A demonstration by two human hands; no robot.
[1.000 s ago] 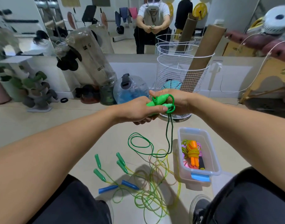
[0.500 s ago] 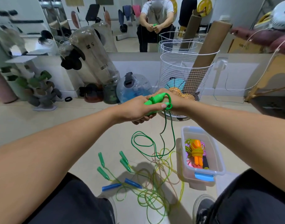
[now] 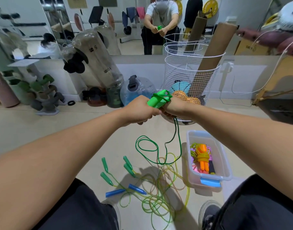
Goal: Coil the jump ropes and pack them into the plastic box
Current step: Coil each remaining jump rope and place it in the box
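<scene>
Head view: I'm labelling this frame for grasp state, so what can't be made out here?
- Right hand: fingers hidden behind the left hand and green handles; its grip is unclear.
- Green cord: its top end vanishes behind the hands.
- Plastic box: items beneath the orange bundle are covered.
- Floor rope tangle: individual ropes inseparable.

Green handles (image 3: 156, 100), frame centre: smooth plastic w/ slight sheen; green cord (image 3: 176, 130) below them: thin glossy plastic; cords (image 3: 159, 193) heaped lower centre: translucent, shiny, yellow-green, one w/ braided rough look; blue handles (image 3: 125, 190) and green tapered handles (image 3: 115, 168): matt plastic; plastic box (image 3: 223, 163), lower right: clear, smooth, glossy rim, blue clip; wire basket (image 3: 180, 75), upper centre-right: white coated metal mesh; tubes (image 3: 213, 45) in it: matt brown cardboard; floor (image 3: 42, 127): smooth, pale, low sheen; trousers (image 3: 79, 208) at bottom: dark matt cloth.
</scene>
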